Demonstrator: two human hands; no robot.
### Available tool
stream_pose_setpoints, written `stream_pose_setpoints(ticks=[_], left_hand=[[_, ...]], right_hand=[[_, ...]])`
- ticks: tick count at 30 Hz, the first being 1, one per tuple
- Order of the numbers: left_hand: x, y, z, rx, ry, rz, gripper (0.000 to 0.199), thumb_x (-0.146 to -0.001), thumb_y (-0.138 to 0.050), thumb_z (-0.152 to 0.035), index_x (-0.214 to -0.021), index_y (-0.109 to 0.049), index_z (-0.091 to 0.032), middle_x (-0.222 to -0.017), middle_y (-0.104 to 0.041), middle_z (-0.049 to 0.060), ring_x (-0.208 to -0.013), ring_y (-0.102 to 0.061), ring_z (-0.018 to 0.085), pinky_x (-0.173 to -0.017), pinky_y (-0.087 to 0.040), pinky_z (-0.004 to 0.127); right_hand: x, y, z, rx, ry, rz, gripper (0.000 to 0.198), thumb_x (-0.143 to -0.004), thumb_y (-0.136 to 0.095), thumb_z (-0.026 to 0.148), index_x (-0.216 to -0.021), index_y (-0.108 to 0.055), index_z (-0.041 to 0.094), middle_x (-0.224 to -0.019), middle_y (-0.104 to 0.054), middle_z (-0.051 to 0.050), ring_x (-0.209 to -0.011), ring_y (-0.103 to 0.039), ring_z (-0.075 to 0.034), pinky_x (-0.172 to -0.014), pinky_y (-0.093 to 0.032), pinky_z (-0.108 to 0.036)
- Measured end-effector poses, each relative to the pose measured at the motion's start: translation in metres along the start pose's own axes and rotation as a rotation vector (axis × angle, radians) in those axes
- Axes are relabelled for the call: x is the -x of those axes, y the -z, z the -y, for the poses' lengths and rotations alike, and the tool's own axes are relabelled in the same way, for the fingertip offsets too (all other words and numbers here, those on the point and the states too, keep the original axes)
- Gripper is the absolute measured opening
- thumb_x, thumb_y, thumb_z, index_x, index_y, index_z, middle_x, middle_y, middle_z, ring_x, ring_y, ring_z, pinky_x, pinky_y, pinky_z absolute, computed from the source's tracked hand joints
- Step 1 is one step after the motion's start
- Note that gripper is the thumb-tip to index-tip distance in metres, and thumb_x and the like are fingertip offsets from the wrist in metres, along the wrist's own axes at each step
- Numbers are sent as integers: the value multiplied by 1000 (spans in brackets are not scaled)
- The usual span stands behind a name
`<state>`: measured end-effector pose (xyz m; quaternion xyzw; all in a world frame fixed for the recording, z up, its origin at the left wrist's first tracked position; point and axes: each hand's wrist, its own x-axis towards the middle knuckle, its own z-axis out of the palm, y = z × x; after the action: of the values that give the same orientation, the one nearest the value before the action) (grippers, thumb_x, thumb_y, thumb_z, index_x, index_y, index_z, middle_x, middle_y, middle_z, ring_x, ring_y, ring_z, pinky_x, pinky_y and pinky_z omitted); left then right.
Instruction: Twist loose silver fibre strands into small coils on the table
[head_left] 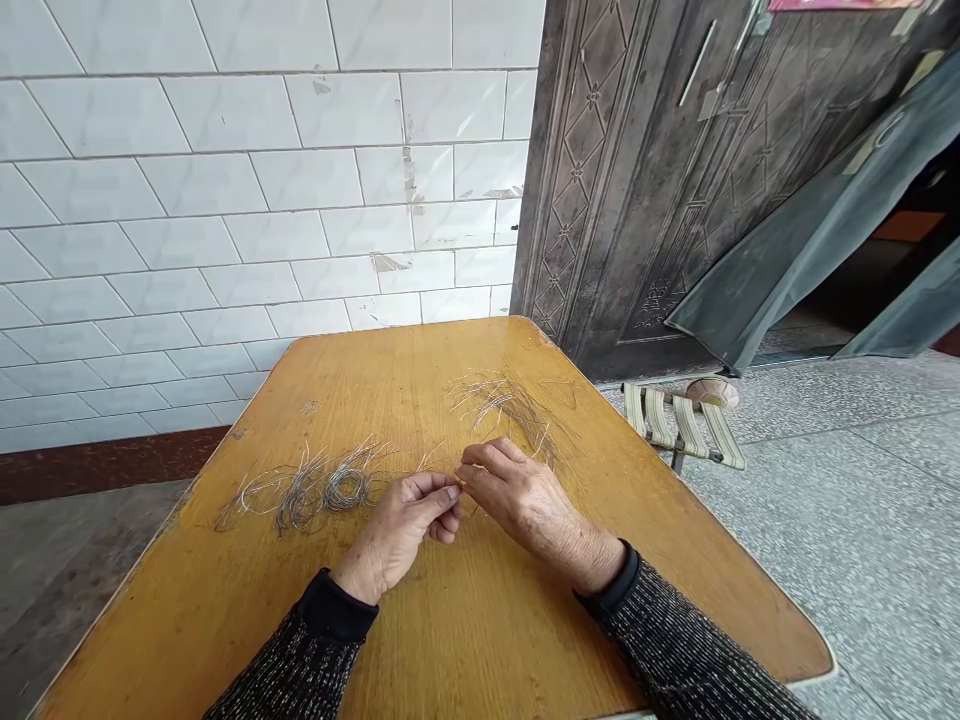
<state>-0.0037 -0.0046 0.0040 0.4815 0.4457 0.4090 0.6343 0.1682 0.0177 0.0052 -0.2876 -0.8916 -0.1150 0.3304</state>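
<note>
My left hand (412, 522) is closed in a pinch, thumb against forefinger, on a thin wire whose pale end shows just above the knuckles. Close against its fingertips, my right hand (525, 500) is also closed, its fingers bent down over the same spot; a short strand shows beneath them. The exact grip is too small to make out. Left of my hands lie coiled bundles of thin grey wire (346, 487), with loose ends sticking up. Beyond my right hand, a spread of loose wires (510, 405) lies on the wooden table (480, 630).
A white tiled wall (225, 180) stands behind the table. To the right are a dark patterned metal door (645, 200), a grey-blue curtain (810, 230) and a folding stool (682, 425) with striped webbing on the speckled floor (847, 480).
</note>
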Motion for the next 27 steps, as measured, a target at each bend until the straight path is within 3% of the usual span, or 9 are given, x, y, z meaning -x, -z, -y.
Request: stream_pose_setpoints(ticks=[10, 27], left_hand=[[-2, 1, 3, -54, -44, -73, 23, -70, -64, -36, -68, -61, -13, -58, -54, -1, -50, -46, 8, -47, -35, 21], [-3, -6, 4, 169, -59, -196, 19, -63, -69, -28, -64, -59, -13, -57, -56, -1, -50, -49, 7, -47, -36, 20]], right_hand=[[-6, 5, 3, 175, -44, -35, 22, -88, -46, 32, -94, -60, 15, -99, -61, -10, -91, -52, -20, -64, -50, -28], [-5, -2, 8, 198, -147, -35, 13, -86, -49, 21, -83, -61, 17, -84, -61, -6, -73, -47, -17, -53, -42, -24]])
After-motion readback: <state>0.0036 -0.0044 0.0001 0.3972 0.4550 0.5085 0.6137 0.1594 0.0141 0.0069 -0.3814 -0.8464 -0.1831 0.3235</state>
